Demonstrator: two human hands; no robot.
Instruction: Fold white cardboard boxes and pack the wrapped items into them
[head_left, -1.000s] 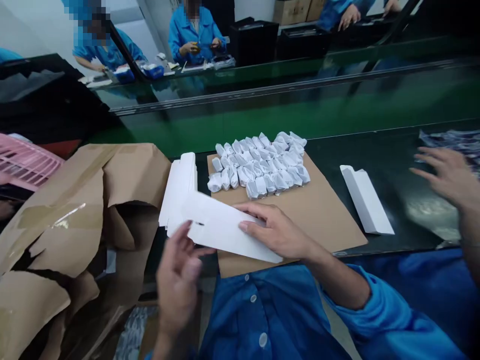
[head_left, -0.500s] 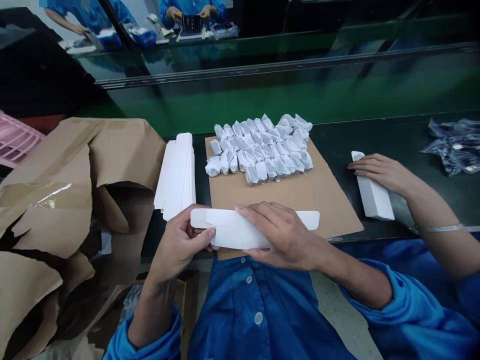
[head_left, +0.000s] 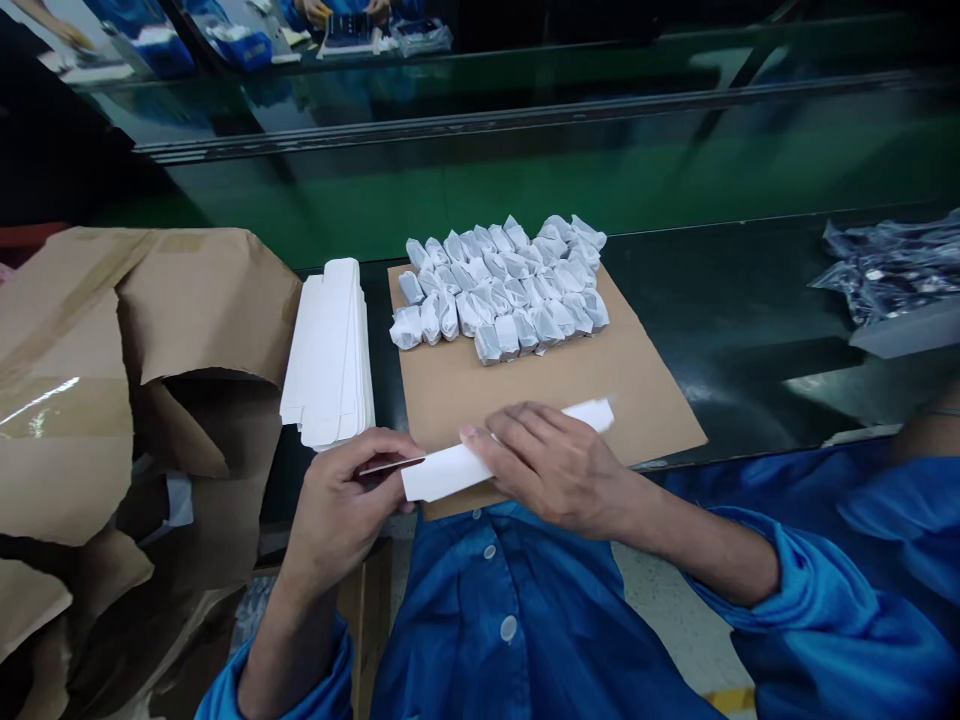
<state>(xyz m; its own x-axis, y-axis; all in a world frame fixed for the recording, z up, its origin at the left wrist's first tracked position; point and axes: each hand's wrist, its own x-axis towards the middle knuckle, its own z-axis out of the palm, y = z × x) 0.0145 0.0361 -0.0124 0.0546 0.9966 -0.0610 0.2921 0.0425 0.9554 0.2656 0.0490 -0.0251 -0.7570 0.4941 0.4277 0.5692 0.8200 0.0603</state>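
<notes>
A slim white carton (head_left: 448, 474) is held level between my two hands, above the near edge of a brown cardboard sheet (head_left: 645, 400). My left hand (head_left: 346, 497) pinches its left end, where a flap sticks out between thumb and fingers. Across the carton's right part lies my right hand (head_left: 559, 465), fingers wrapped over the top; the right end flap shows beyond it. Several small bundles wrapped in whitish paper (head_left: 517, 285) sit in rows on the far part of the sheet. Left of the sheet is a stack of flat white cartons (head_left: 330, 350).
A large torn cardboard box (head_left: 217, 310) stands at the left. On the dark worktop (head_left: 697, 290), clear plastic bags (head_left: 892, 265) lie at the far right beside a co-worker's blue sleeve (head_left: 911, 510). Beyond the green barrier (head_left: 360, 205), another person's hands work.
The carton has turned, its left end now lower and a narrower side showing. My view has shifted right and slightly down. The co-worker's hand and white box have left their place at the right.
</notes>
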